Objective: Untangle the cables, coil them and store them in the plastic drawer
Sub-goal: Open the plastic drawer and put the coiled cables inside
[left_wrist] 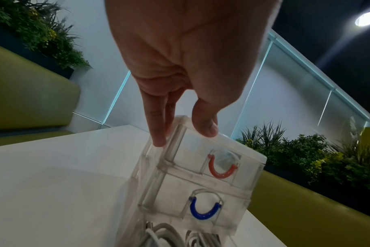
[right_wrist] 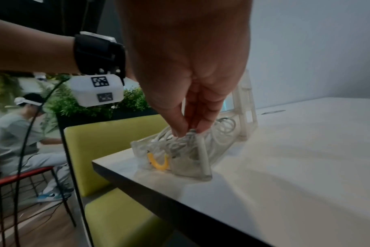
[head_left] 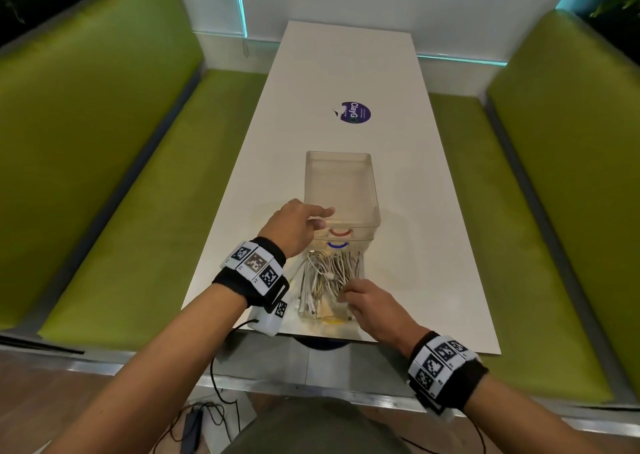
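Note:
A clear plastic drawer unit stands on the white table, with its red-handled drawer and blue-handled drawer pushed in. The bottom drawer, with a yellow handle, is pulled out toward me and holds a bundle of white cables. My left hand rests on the unit's near left top corner, thumb on the top edge and straight fingers down the side. My right hand reaches into the pulled-out drawer and pinches the cables between thumb and fingertips.
The pulled-out drawer lies close to the table's near edge. A purple round sticker is on the table farther back. Green benches flank both sides. A seated person is in the background.

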Demonstrator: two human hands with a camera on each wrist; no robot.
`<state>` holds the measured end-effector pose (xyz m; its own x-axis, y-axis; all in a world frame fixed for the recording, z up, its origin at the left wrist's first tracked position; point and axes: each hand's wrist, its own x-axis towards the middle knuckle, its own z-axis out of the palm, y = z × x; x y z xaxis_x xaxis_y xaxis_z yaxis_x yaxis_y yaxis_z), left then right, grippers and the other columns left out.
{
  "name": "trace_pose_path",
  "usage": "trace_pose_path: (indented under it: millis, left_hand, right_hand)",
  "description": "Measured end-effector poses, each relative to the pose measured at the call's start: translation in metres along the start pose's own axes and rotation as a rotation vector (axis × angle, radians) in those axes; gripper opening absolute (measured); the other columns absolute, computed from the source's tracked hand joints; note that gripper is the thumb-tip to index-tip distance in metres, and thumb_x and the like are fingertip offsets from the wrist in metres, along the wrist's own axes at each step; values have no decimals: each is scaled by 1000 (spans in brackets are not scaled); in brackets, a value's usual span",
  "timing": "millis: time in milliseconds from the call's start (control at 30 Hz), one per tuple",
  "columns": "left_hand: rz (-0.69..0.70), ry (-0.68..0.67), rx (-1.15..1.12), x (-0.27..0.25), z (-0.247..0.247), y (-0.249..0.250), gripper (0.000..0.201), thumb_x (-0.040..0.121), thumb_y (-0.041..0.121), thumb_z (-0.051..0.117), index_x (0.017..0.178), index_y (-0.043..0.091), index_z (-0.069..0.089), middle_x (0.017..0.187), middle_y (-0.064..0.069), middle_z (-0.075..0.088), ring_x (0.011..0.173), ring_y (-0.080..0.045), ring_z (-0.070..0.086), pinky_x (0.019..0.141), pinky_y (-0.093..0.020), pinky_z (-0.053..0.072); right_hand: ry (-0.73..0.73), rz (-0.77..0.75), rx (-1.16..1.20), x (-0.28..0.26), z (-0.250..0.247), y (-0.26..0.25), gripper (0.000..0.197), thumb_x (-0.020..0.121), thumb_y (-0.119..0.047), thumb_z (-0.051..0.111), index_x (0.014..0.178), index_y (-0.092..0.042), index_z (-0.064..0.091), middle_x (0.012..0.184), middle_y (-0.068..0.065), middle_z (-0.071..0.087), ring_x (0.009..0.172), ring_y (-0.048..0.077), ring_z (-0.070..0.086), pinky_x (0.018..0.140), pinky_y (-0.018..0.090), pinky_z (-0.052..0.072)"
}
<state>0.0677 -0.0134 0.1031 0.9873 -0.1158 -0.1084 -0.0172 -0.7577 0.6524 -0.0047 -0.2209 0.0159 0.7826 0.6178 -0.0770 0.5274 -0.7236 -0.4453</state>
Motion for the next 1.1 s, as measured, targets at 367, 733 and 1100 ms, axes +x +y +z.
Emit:
trace_pose_path:
  millis: [367,733,1100]
  left_hand:
    - [1,-23,1,1,-3,0,36,96,9,51,123,30,63,122,-7,58,105,-11,59,88,-17,38]
    - [-15,-44,-7,1,-4,0,36,96,9,51,124,28,63,128,-7,58,115,-16,59,89,-18,38]
    - [-24,-57,1,1,-4,4,39,95,3,48,122,27,64,127,-7,58,114,-16,58,85,-14,37]
  right_hand:
    - [52,-207,-143,17,-6,-7,16,75,-16,71,91,-15,74,104,3,67,92,26,61,76,33,55]
    - [-63,-35,-199,52,16,-29,49,85,-29,54,122,3,58,115,22,62,92,32,67,69,34,57]
    - [7,128,-205,66,9,-39,52,95,-12,44,144,-3,31,144,19,39,132,35,38,105,39,35]
